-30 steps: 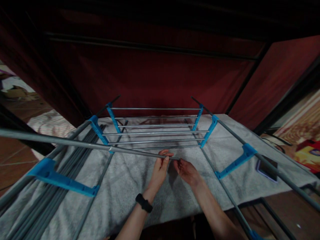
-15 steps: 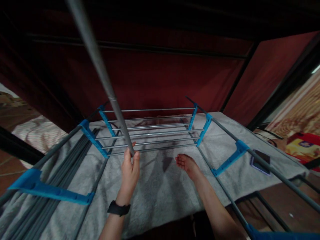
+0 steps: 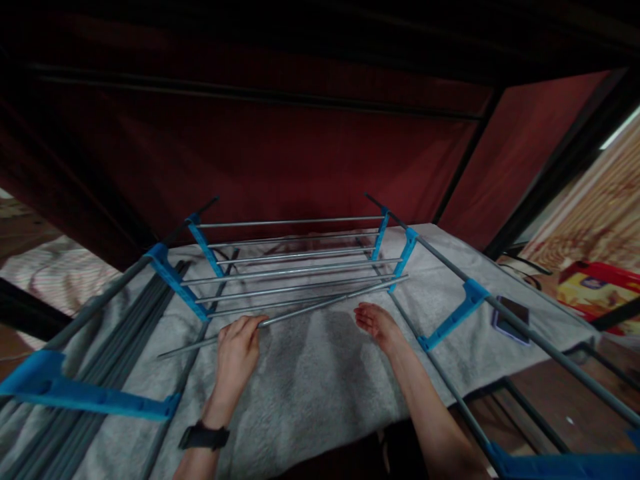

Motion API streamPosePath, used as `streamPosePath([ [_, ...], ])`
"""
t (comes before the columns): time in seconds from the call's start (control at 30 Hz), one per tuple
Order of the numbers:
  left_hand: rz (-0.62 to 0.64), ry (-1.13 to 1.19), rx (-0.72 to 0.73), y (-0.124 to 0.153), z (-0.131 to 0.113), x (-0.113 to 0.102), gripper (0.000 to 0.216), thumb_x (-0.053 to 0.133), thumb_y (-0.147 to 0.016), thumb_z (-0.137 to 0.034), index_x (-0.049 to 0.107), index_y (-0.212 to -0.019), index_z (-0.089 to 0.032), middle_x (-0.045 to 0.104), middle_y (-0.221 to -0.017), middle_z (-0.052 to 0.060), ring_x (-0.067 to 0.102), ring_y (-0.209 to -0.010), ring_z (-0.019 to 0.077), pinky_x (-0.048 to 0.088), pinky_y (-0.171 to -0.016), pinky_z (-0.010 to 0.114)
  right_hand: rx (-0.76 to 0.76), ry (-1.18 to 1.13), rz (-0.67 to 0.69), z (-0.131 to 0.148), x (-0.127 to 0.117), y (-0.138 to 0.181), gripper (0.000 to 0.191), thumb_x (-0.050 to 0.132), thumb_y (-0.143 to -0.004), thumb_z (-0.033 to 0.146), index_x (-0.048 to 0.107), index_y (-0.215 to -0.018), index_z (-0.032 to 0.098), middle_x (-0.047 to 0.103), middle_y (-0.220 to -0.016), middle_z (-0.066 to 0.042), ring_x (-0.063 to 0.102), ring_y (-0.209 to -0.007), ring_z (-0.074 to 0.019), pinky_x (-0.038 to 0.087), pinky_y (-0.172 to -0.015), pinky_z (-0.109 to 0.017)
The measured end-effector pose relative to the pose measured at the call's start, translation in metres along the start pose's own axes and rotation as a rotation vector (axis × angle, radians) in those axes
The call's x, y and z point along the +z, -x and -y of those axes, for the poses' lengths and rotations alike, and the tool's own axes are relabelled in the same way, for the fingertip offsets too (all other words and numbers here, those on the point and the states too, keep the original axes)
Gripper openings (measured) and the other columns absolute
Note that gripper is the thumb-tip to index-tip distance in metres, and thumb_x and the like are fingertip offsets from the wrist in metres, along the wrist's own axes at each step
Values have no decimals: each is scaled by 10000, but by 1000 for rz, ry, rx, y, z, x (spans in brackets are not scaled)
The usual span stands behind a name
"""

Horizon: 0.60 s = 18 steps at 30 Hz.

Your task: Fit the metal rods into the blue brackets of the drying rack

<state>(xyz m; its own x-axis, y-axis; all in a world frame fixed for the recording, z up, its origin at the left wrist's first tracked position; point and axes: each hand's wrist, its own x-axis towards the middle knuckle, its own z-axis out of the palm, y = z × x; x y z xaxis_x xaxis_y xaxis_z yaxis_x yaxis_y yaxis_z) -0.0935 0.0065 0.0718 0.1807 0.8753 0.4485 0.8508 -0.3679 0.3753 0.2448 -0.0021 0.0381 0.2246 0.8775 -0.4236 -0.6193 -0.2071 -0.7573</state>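
Observation:
My left hand (image 3: 239,350), with a dark band on its wrist, grips a thin grey metal rod (image 3: 310,308) near its middle. The rod slopes up to the right, its far end by a blue plastic bracket (image 3: 400,268) of a rack frame. Several grey rods (image 3: 295,271) run crosswise between the blue brackets at left and right. My right hand (image 3: 377,325) hovers over the cloth, palm turned inward, fingers extended and holding nothing, a little below the held rod's right part.
A grey cloth (image 3: 310,400) lies under the frame. At left rests a bundle of loose rods (image 3: 117,347). To the right are a phone (image 3: 511,319) and a red and yellow package (image 3: 597,293). A dark red panel (image 3: 300,160) stands behind.
The rod in my left hand has swung from steeply upright to nearly level across the frame. My left hand has moved slightly left and turned palm down. My right hand stays open.

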Motion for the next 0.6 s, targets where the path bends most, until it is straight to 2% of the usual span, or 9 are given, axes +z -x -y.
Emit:
streamPosePath([
  [0.23, 138, -181, 56, 9, -5, 6, 485, 385, -866, -39, 710, -1179, -217, 724, -1049, 99, 648, -1016, 289, 441, -944, 437, -39, -148, 14, 5, -1, 4, 258, 601, -765, 11, 681, -942, 180, 780, -865, -34, 739, -765, -133, 630, -754, -268],
  [0.33, 198, -221, 63, 10, -6, 10, 522, 392, -843, 9, 696, -1209, -206, 715, -1070, 107, 644, -1037, 283, 431, -965, 433, -36, -159, -27, 8, -6, 0, 220, 588, -805, 12, 685, -933, 163, 774, -875, -53, 742, -781, -138, 639, -767, -267],
  [0.47, 290, -247, 61, 13, -8, 22, 500, 391, -857, 36, 695, -1179, -197, 706, -1063, 109, 640, -1031, 267, 426, -962, 418, -37, -95, -128, 8, -26, -10, 101, 629, -877, 67, 664, -877, 161, 752, -828, -45, 738, -761, -129, 638, -746, -231],
  [0.6, 341, -237, 68, 19, -16, 35, 377, 436, -885, 16, 699, -1065, -185, 694, -1049, 116, 633, -1025, 261, 422, -975, 422, -39, -49, -315, 11, -57, -24, 166, 557, -948, 122, 617, -811, 193, 670, -696, 17, 681, -602, -93, 629, -651, -207],
])
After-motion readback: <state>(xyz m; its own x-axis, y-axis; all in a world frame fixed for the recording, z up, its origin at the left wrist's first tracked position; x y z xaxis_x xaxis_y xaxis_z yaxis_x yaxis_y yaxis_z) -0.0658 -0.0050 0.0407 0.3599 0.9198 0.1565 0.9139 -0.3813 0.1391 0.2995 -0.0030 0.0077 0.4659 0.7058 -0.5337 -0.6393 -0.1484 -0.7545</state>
